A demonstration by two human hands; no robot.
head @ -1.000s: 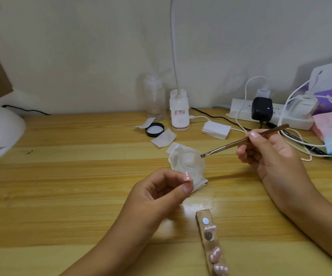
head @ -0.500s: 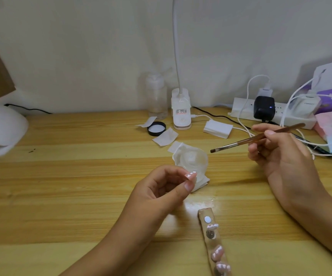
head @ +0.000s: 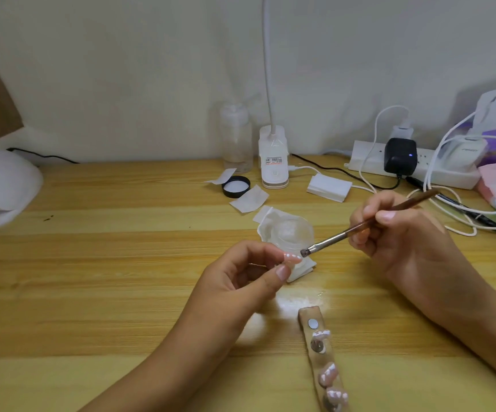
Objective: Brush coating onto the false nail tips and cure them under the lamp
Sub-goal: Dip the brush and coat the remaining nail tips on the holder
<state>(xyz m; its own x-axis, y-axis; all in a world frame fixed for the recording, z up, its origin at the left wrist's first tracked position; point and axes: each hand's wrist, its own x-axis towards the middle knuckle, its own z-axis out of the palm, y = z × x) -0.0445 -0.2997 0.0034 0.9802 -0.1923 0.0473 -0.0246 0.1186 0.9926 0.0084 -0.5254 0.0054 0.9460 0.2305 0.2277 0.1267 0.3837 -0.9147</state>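
Single false nail tip is pinched at one end by the left hand, held just above the table, in front of a small clear pot sat on a tissue. Brush is gripped pen-style in the right hand, w/ fingers curled round the handle. Bristles are right at the tip's free end; touching or just off it can't be told.

What could go wrong imo:
- The tip's only held by one end, so w/ too much brush pressure it could be twisted or flicked out of the pinch.
- If the brush is overloaded, coating prob gets flooded over the edge onto the skin, and the tip gets smeared when it's let go.
- A wet coat could also be smudged when it's set onto the holder strip near the front edge, b/c other tips are seated close together there.

Around: the white cure lamp is parked far left, well apart from both hands, so a wet tip would have to be carried right across. Black lid, loose wipes, clear bottle and clip lamp base are sat behind the pot. Power strip and tangled cables are just behind the right hand, so the brush's back end could get snagged there.
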